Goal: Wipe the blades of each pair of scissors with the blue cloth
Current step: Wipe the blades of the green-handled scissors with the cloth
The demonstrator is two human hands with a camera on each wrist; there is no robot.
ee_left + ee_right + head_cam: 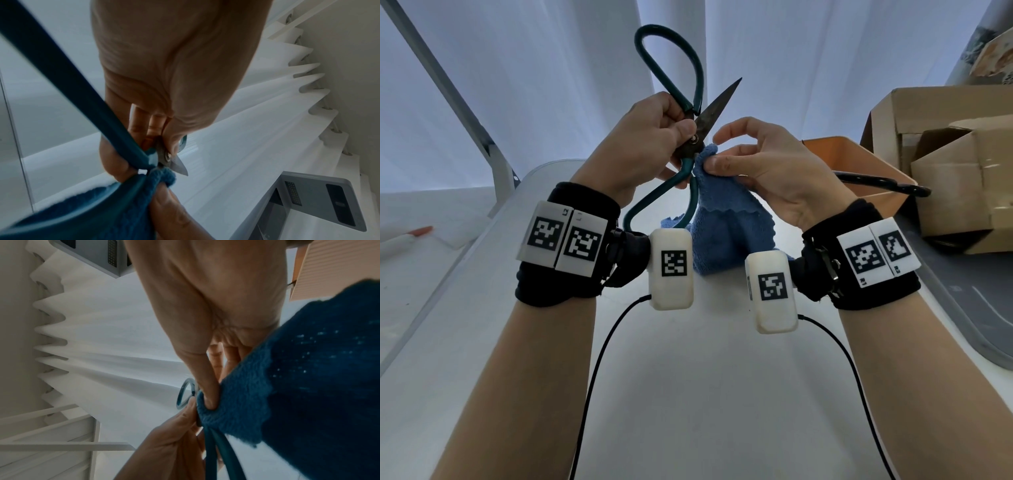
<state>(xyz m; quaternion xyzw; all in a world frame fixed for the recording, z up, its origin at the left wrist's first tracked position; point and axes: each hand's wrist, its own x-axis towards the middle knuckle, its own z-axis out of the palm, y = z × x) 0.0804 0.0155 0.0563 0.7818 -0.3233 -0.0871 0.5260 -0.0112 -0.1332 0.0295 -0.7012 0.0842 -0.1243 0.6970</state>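
My left hand [678, 133] grips the green-handled scissors [690, 102] near the pivot and holds them up above the table, opened wide. One dark blade [722, 99] points up and to the right, bare. My right hand [714, 154] pinches the blue cloth [732, 233] close to the pivot, over where the other blade lies hidden; the rest of the cloth hangs down. In the left wrist view the bare blade [179, 167] sticks out beside the cloth [123, 211]. In the right wrist view my thumb [207, 395] presses into the cloth [308, 386].
A second pair of scissors with black handles [876, 185] lies across the orange box [859, 154] at the right. Behind it stand cardboard boxes [945, 192]. A grey tray [979, 325] lies at the right edge, a red-capped marker [417, 233] at the far left. White curtains hang behind.
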